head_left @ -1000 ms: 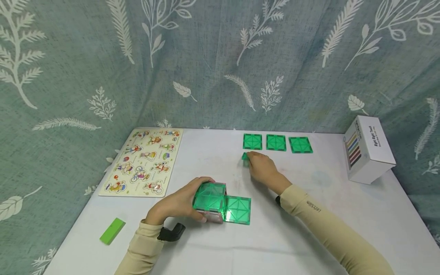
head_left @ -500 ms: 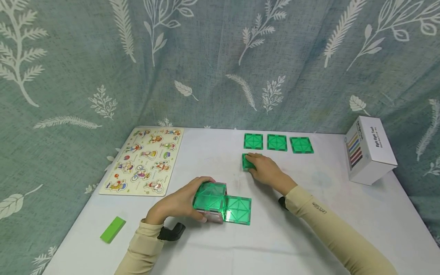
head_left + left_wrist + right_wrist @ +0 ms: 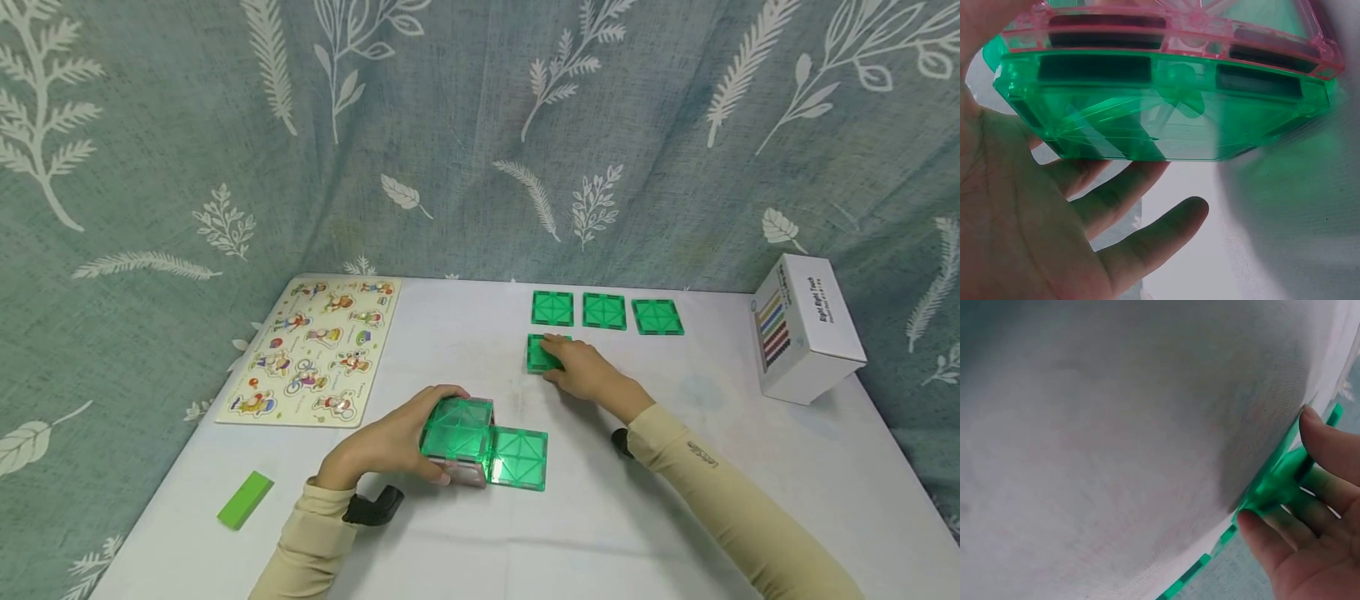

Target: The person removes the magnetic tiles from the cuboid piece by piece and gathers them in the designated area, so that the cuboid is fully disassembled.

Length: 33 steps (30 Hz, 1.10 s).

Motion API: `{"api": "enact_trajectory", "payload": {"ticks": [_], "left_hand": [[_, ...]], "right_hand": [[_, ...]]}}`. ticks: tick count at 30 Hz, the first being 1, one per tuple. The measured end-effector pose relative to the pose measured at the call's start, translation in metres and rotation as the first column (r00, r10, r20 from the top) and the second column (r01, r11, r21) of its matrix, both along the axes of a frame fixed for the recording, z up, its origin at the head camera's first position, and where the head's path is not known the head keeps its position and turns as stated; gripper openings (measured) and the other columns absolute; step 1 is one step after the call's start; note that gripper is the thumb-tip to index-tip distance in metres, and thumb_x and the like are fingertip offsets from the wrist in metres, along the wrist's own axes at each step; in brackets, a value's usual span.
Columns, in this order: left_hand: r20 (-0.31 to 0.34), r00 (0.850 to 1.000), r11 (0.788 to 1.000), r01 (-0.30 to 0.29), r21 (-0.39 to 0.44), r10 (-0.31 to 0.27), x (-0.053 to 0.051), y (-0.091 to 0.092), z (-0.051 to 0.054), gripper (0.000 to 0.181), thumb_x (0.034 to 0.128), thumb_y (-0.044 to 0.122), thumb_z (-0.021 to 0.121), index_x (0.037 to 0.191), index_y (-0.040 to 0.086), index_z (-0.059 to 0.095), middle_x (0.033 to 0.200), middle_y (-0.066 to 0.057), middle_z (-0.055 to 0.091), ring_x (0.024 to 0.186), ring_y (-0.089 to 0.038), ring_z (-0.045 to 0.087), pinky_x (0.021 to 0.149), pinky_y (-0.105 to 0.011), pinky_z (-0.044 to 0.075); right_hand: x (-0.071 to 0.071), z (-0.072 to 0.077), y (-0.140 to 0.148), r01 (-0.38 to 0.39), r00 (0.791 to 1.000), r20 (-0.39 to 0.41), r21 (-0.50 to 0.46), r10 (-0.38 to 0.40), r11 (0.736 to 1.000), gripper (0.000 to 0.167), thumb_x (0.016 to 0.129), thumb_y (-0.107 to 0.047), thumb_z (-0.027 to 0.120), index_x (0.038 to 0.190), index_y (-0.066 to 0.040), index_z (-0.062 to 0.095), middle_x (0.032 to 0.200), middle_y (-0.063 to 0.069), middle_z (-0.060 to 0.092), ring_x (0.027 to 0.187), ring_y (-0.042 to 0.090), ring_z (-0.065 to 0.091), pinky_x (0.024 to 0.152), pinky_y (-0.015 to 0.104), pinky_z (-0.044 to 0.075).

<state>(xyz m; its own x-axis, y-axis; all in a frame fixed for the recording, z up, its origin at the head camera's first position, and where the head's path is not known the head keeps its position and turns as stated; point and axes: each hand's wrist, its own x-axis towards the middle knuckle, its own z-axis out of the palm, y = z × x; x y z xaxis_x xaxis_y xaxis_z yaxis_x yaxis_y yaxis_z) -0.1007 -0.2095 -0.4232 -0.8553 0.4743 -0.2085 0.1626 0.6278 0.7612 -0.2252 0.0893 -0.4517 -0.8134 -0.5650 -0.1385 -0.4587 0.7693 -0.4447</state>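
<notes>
Around a box-like block of green and pink see-through square tiles [image 3: 459, 429], the left hand [image 3: 397, 437] curls its fingers and thumb. A flat green tile [image 3: 519, 458] lies against the block's right side. Farther back, the right hand [image 3: 588, 375] holds a green square tile [image 3: 537, 353] by its edges, low at the table; the fingers cover its right part. In the left wrist view the block's green edge [image 3: 1179, 81] is close to the palm, with pink above it. The right wrist view has the green tile [image 3: 1279, 481] between thumb and fingers.
Three green tiles [image 3: 603, 311] lie in a row at the back. A picture puzzle board [image 3: 315, 354] is at the left, with a light green block [image 3: 245, 500] nearer the front. At the right stands a white box [image 3: 806, 325]. A patterned curtain [image 3: 480, 167] hangs behind.
The tile under the right hand has gone from tilted to nearly flat on the table, and that hand has shifted slightly right. The left hand has kept its hold on the block.
</notes>
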Motion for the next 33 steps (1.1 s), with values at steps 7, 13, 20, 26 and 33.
{"api": "enact_trajectory", "payload": {"ticks": [7, 13, 20, 26, 33], "left_hand": [[-0.001, 1.000, 1.000, 0.000, 0.007, 0.000, -0.0008, 0.0004, 0.0014, 0.104, 0.0617, 0.021, 0.096, 0.146, 0.029, 0.036, 0.150, -0.002, 0.041, 0.133, -0.025, 0.043, 0.107, -0.050, 0.040], [-0.007, 1.000, 1.000, 0.004, 0.013, -0.004, -0.0005, 0.0012, 0.0026, 0.103, 0.0613, 0.019, 0.096, 0.145, 0.027, 0.037, 0.148, -0.002, 0.042, 0.130, -0.025, 0.044, 0.105, -0.048, 0.041], [-0.009, 1.000, 1.000, 0.005, 0.012, -0.005, -0.0001, 0.0025, 0.0031, 0.103, 0.0612, 0.020, 0.096, 0.145, 0.027, 0.037, 0.147, -0.002, 0.043, 0.129, -0.024, 0.045, 0.104, -0.048, 0.041], [-0.003, 1.000, 1.000, 0.003, 0.010, -0.003, 0.0007, 0.0022, 0.0029, 0.103, 0.0617, 0.021, 0.096, 0.146, 0.026, 0.037, 0.148, -0.002, 0.043, 0.130, -0.025, 0.044, 0.105, -0.048, 0.042], [-0.007, 1.000, 1.000, 0.005, 0.012, -0.004, 0.0010, 0.0017, 0.0019, 0.103, 0.0613, 0.022, 0.096, 0.146, 0.026, 0.037, 0.147, -0.001, 0.043, 0.129, -0.024, 0.045, 0.105, -0.047, 0.042]], "right_hand": [[0.0008, 0.0005, 0.0025, -0.023, 1.000, 0.020, 0.002, 0.023, 1.000, 0.059, 0.101, -0.017, 0.061, 0.151, 0.002, 0.039, 0.164, 0.018, 0.029, 0.150, 0.038, 0.034, 0.119, 0.052, 0.036], [0.0016, 0.0008, 0.0024, -0.011, 1.000, 0.020, -0.003, 0.011, 1.000, 0.058, 0.100, -0.018, 0.062, 0.150, 0.002, 0.041, 0.163, 0.017, 0.031, 0.148, 0.038, 0.037, 0.118, 0.052, 0.037], [0.0011, 0.0008, 0.0035, 0.001, 1.000, -0.008, -0.007, -0.001, 1.000, 0.057, 0.098, -0.020, 0.065, 0.148, 0.001, 0.046, 0.161, 0.017, 0.036, 0.144, 0.039, 0.043, 0.116, 0.052, 0.039], [0.0006, 0.0013, 0.0029, 0.004, 1.000, 0.003, -0.010, -0.004, 1.000, 0.057, 0.098, -0.020, 0.065, 0.148, 0.001, 0.046, 0.162, 0.015, 0.036, 0.144, 0.039, 0.043, 0.116, 0.053, 0.039], [0.0001, 0.0011, 0.0028, 0.002, 1.000, 0.013, -0.009, -0.002, 1.000, 0.058, 0.098, -0.020, 0.065, 0.148, 0.001, 0.045, 0.162, 0.015, 0.035, 0.144, 0.039, 0.043, 0.116, 0.053, 0.039]]}}
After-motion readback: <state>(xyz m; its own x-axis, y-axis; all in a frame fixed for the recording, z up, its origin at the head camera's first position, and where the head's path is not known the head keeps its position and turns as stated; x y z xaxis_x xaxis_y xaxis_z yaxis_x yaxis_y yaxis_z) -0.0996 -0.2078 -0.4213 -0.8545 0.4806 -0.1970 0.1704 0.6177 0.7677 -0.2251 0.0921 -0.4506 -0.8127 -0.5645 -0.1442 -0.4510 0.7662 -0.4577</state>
